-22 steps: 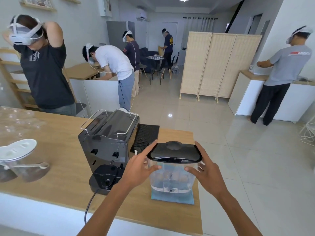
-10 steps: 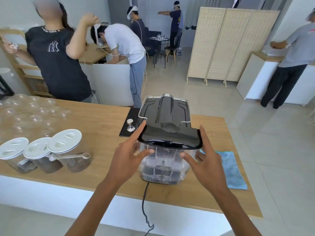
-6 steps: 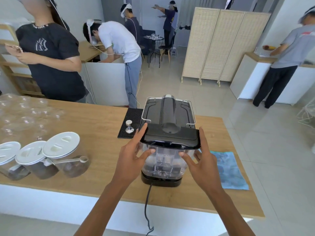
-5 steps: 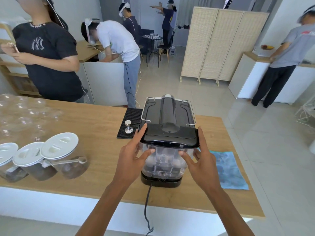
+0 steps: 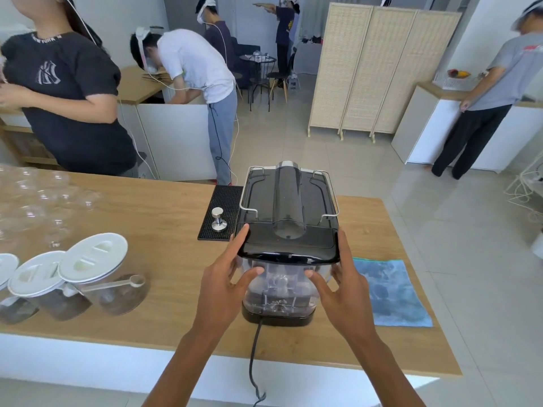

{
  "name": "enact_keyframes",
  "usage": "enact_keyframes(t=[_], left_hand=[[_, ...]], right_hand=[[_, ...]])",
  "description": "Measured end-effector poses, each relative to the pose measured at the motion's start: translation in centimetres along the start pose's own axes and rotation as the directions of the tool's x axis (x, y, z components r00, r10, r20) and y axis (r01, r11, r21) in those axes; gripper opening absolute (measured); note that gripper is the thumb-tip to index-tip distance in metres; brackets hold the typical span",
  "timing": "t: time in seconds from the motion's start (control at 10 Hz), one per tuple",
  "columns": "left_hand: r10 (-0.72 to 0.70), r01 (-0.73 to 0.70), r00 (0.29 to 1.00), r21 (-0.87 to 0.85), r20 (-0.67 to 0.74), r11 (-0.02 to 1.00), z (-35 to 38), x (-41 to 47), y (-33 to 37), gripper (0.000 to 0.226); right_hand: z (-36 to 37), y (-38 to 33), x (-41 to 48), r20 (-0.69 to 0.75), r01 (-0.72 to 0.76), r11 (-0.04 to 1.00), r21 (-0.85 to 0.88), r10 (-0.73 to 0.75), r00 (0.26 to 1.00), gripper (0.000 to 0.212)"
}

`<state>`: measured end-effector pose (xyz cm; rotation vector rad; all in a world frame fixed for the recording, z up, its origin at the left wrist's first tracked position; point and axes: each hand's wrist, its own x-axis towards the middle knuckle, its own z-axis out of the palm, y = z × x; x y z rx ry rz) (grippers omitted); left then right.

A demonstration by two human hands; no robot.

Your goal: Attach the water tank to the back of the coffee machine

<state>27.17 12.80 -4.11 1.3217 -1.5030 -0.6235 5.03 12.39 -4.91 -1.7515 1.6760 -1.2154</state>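
The black coffee machine (image 5: pixel 289 195) stands on the wooden counter (image 5: pixel 164 218) with its back toward me. The clear water tank (image 5: pixel 280 286) with a glossy black lid (image 5: pixel 288 245) sits against the machine's back, resting on the black base. My left hand (image 5: pixel 226 277) grips the tank's left side, thumb on the clear wall and index finger along the lid edge. My right hand (image 5: pixel 343 283) holds the right side the same way. A black power cord (image 5: pixel 254 348) drops from the base over the counter's front edge.
A blue cloth (image 5: pixel 390 292) lies right of the machine. A black mat (image 5: pixel 223 201) with a metal tamper (image 5: pixel 219 220) lies to its left. Lidded jars (image 5: pixel 94 268) and clear glasses (image 5: pixel 38 201) stand at the left. Several people work across the room.
The tank was lifted off the blue cloth, carried to the machine's back and lowered onto its base. In the last half second it has barely moved; both hands keep their hold.
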Motion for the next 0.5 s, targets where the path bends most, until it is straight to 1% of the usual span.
enact_keyframes(t=[0.1,0.2,0.4,0.5], left_hand=[[0.019,-0.019,1.000,0.018,-0.023,1.000,-0.2,0.0,0.2,0.080],[0.082,-0.080,0.996,0.064,-0.022,0.995,-0.3,-0.3,1.0,0.078],[0.077,-0.079,0.997,0.101,0.025,0.992,0.0,-0.7,0.3,0.078],[0.075,-0.078,0.997,0.105,0.032,0.991,-0.1,-1.3,-1.5,0.084]], right_hand=[[-0.1,-0.2,0.0,-0.001,0.004,1.000,-0.002,-0.004,1.000,0.095],[-0.3,-0.4,-0.1,0.001,0.001,1.000,-0.008,-0.001,1.000,0.095],[-0.5,-0.9,-0.3,-0.009,-0.007,1.000,-0.004,0.007,1.000,0.096],[-0.7,-0.1,-1.0,-0.040,-0.001,0.998,-0.070,-0.002,0.999,0.094]])
